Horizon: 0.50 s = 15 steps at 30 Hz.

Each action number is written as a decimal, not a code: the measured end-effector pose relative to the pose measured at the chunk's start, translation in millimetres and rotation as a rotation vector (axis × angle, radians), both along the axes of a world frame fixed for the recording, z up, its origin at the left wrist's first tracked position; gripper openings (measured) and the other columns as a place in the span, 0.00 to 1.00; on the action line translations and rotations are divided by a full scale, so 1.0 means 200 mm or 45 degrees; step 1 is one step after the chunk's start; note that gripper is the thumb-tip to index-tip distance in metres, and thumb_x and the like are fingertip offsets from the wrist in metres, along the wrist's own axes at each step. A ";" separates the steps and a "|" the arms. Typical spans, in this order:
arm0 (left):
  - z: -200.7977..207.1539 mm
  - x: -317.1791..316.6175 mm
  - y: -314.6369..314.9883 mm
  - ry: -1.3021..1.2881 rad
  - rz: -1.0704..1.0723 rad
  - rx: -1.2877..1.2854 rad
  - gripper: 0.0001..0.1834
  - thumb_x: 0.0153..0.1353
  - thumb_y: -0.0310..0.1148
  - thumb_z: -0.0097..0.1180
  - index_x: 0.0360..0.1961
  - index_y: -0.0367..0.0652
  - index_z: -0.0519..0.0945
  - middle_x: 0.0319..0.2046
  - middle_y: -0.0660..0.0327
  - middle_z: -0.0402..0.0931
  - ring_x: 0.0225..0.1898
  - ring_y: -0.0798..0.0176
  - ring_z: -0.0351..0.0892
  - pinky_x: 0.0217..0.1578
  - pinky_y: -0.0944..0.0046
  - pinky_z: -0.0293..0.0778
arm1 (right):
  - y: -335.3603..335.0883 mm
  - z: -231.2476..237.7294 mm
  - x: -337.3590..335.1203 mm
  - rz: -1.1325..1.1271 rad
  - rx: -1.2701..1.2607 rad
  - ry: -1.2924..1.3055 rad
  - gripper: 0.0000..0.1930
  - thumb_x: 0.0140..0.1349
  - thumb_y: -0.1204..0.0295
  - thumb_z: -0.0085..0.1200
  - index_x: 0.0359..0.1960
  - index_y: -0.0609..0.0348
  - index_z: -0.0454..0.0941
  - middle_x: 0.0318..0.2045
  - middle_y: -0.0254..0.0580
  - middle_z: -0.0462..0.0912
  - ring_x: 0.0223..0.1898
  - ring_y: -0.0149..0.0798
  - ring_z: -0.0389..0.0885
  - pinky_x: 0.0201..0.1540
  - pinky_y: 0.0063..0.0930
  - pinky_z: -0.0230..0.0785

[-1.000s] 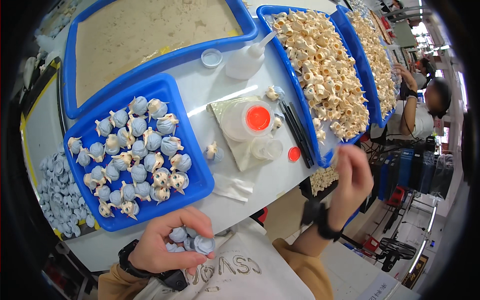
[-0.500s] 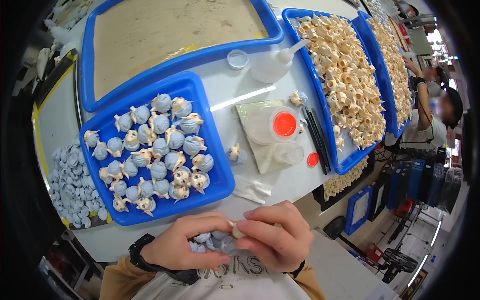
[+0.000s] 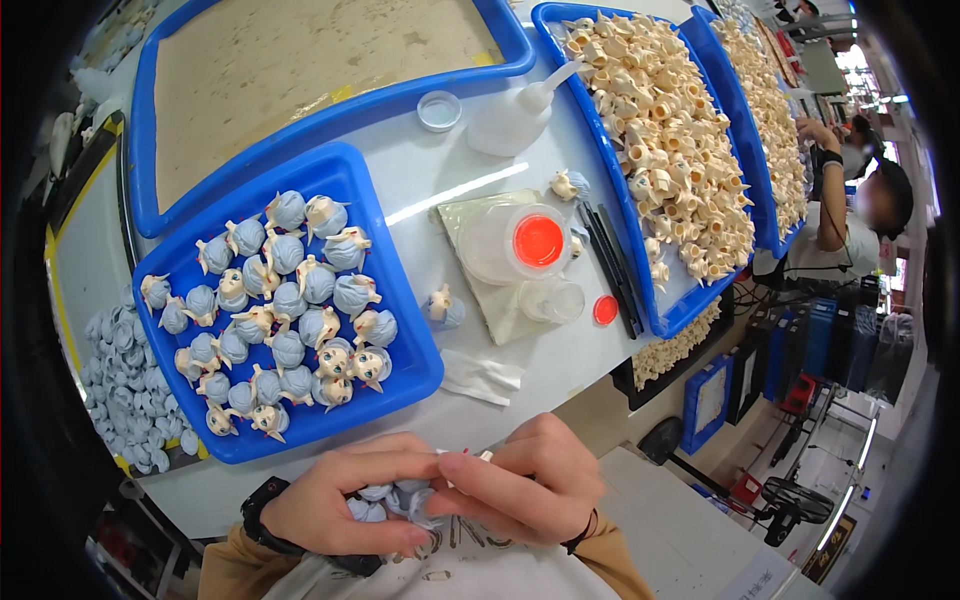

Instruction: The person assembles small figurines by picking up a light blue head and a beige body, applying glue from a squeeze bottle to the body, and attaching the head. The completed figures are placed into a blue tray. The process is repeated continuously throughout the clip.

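My left hand (image 3: 345,492) is curled round several blue-grey doll hair pieces (image 3: 385,499) in front of my shirt. Pinched in my right hand (image 3: 535,480), against the fingertips of the left, is a small cream doll head part (image 3: 485,456); my fingers cover most of it. Just beyond the hands lies a crumpled white cloth (image 3: 480,378). To the left, a blue tray (image 3: 415,385) carries several doll heads (image 3: 290,297) fitted with blue-grey hair. One more such head (image 3: 443,308) sits on the table beside that tray.
At right, a blue tray (image 3: 672,322) is heaped with cream head parts (image 3: 670,140). A squeeze bottle (image 3: 508,122), a red-capped jar (image 3: 490,245) and black pens (image 3: 612,268) stand or lie between. Loose hair pieces (image 3: 130,400) pile far left. A co-worker (image 3: 850,225) sits beyond.
The view has shifted, so the table items appear further left. My right fingers have moved closer over the cream part, hiding more of it; both hands stay together.
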<state>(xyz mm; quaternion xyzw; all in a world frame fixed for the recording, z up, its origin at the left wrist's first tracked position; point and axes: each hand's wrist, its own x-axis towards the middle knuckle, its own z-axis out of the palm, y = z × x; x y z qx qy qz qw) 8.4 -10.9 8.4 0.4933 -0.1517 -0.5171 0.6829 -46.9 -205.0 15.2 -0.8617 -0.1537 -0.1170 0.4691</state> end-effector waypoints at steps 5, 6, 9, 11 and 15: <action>-0.02 -0.01 0.02 0.009 0.010 -0.048 0.25 0.46 0.26 0.61 0.48 0.33 0.72 0.38 0.57 0.71 0.41 0.64 0.69 0.41 0.68 0.65 | -0.02 0.01 0.02 0.078 0.234 0.139 0.17 0.42 0.73 0.64 0.37 0.62 0.79 0.18 0.32 0.72 0.18 0.29 0.67 0.18 0.18 0.56; -0.01 0.00 0.02 0.017 0.010 -0.049 0.25 0.46 0.26 0.61 0.48 0.33 0.71 0.38 0.57 0.71 0.41 0.64 0.70 0.41 0.68 0.64 | -0.03 0.01 0.01 0.083 0.219 0.137 0.18 0.42 0.72 0.64 0.38 0.62 0.78 0.19 0.33 0.72 0.19 0.30 0.68 0.19 0.19 0.57; 0.00 0.00 0.01 0.004 0.026 -0.033 0.26 0.46 0.25 0.61 0.49 0.33 0.70 0.39 0.57 0.71 0.40 0.64 0.70 0.41 0.68 0.65 | -0.07 -0.01 0.01 0.088 0.144 0.117 0.18 0.43 0.71 0.63 0.38 0.63 0.78 0.22 0.37 0.73 0.22 0.32 0.70 0.22 0.20 0.59; 0.00 -0.01 0.01 -0.055 0.052 -0.011 0.27 0.46 0.23 0.60 0.50 0.33 0.69 0.39 0.57 0.71 0.39 0.64 0.71 0.39 0.69 0.68 | -0.11 0.02 0.04 0.072 0.041 0.077 0.18 0.43 0.71 0.63 0.39 0.64 0.77 0.26 0.40 0.74 0.24 0.34 0.71 0.25 0.22 0.60; 0.03 -0.03 0.00 0.428 0.264 0.024 0.24 0.46 0.17 0.57 0.48 0.34 0.70 0.41 0.54 0.69 0.36 0.64 0.74 0.33 0.70 0.74 | -0.21 0.05 0.03 -0.545 0.158 -0.045 0.16 0.38 0.78 0.63 0.32 0.63 0.76 0.30 0.44 0.76 0.31 0.39 0.74 0.33 0.25 0.66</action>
